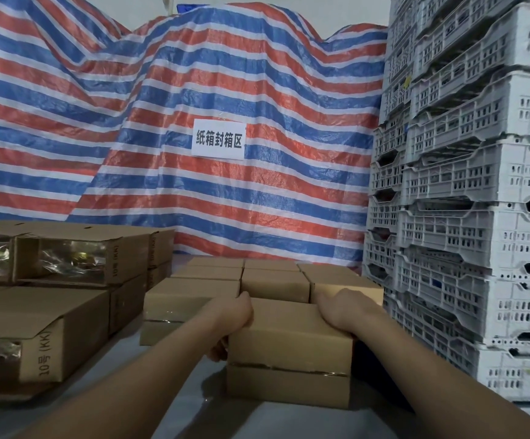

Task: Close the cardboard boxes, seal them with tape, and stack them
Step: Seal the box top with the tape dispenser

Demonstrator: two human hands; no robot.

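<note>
**Both hands on the sealed box at the front of the stack**

Grey work surface (168,403) underfoot, and a red, white and blue striped tarpaulin (130,122) draped across the whole back of the room. A white paper sign (218,139) with black characters is stuck to it, dead centre.

Starting at the left: bundles of flat-packed cartons (51,324) printed "10号 (KK)", lying in piles, glossy strapping across some. I count at least four bundles; the exact number is hard to tell, the left edge cuts them off.

Moving in, the stacked closed boxes (273,282) sit in a block behind the hands, three columns across and three rows deep, so nine tops on show. At the left front two layers show, with tape glinting along the seam between them.

Now the action. The left hand (232,315) grips the left end of the front cardboard box (289,343), fingers curled over its far top edge, thumb down the side. The right hand (341,312) clamps the right end the same way. That box rests on another box (286,388) below it, shiny tape at the join, just in front of the block.

Far right: white slotted plastic crates (479,185) tower in two columns, roughly eight levels visible, the tops running out of view.
</note>
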